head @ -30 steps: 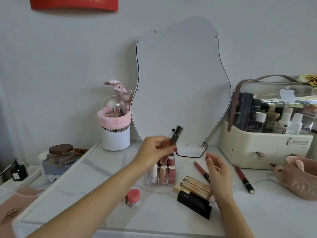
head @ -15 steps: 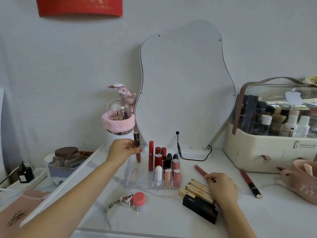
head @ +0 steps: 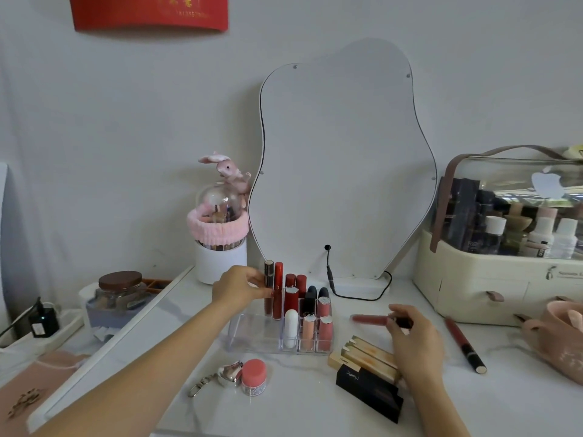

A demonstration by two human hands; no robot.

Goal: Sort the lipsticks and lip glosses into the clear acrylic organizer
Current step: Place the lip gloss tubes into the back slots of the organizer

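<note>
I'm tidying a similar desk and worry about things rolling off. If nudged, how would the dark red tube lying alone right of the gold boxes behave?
The dark red tube looks round and slim and lies flat on the smooth tabletop, so a sideways nudge would probably roll it. It looks rigid, likely staying straight when lifted. Being thin, it is probably light.

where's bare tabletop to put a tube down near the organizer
Bare marble lies between the organizer and the mirror's cable, and between the gold boxes and the dark red pencil. Crowded: in front, by the pink-lidded jar and the black box.
</note>
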